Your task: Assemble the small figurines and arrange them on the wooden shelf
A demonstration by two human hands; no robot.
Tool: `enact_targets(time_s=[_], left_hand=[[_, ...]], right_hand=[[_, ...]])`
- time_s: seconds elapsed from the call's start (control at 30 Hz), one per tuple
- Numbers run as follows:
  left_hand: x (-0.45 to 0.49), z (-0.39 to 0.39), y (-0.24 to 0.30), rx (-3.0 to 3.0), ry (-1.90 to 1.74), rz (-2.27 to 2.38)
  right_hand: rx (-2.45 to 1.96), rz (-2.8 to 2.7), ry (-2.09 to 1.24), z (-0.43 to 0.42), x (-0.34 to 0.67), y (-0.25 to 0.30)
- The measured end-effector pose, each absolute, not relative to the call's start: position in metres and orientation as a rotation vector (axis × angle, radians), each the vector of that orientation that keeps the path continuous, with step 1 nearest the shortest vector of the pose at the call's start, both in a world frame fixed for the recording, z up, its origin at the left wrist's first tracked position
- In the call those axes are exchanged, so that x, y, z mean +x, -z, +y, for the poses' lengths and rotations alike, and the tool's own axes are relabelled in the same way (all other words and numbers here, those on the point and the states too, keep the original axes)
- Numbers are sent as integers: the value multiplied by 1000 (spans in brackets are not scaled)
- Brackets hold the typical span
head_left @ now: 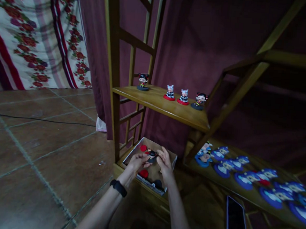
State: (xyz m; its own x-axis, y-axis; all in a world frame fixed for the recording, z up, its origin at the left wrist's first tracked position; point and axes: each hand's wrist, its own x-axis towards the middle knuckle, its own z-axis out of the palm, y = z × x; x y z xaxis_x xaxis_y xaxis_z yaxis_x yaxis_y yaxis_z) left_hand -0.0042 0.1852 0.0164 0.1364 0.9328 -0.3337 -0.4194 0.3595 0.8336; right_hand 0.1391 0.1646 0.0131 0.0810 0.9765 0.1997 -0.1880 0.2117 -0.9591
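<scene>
The left grip (138,163) partly hides a figurine (152,155).

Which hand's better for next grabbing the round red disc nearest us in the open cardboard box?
Probably the left hand: it's nearer that round red disc, while the right hand is farther across the box.

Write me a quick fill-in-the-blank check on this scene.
A band circles the ____ wrist.
The left hand and right hand are at a figure over the open ____.
In the picture, the phone lies to the ____ of both hands.
On the upper shelf, the two middle figures stand on ____ bases.

Missing words: left; box; right; red.
</scene>
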Motion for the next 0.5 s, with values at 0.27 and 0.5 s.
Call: enact_targets(time_s=[0.27, 0.5], left_hand=[[-12, 146, -23, 598, -1070, 961], [-14, 87, -20, 691, -1013, 968]], right_hand=[[-1005, -800, -1427, 127, 130, -6], [-1006, -755, -1465, 69, 121, 3]])
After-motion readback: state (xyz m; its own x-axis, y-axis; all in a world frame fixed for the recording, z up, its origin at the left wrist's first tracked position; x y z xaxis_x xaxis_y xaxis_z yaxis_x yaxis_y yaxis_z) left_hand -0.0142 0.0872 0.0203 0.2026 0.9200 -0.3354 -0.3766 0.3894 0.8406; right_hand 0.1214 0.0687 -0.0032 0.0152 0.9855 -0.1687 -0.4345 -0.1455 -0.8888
